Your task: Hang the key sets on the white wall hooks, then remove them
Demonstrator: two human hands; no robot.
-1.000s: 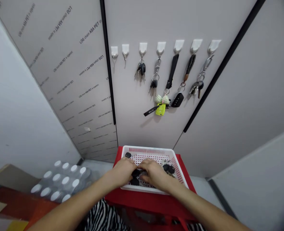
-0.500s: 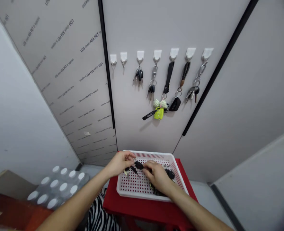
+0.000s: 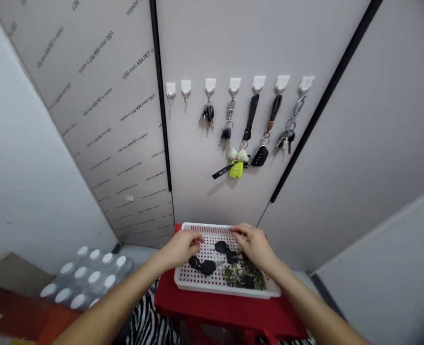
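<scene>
My left hand [image 3: 183, 246] hovers over the left side of a white plastic basket [image 3: 226, 290], its fingers loosely curled and apart. Just below its fingertips, a bunch of black-headed keys [image 3: 207, 267] rests on the basket floor; none of it appears to be in the hand. Over the right back part of the basket, my right hand [image 3: 255, 243] is open, with fingers extended near the rim. Beneath it are more black-headed keys [image 3: 220, 247] and a heap of brass-coloured and dark key pieces [image 3: 239, 274]. The right palm hides part of that heap.
The basket stands on a red stool [image 3: 212, 306] against the wall. On the panel, a row of white hooks [image 3: 235, 85] carries several key sets, including a lime-green key fob [image 3: 236, 169]. Two left hooks [image 3: 185, 87] hold nothing. White-capped bottles [image 3: 80, 273] stand at lower left.
The black-headed keys handled between my hands now lie in the basket. My right hand has moved right and back, opening out, while my left hand has stayed nearly in place.
</scene>
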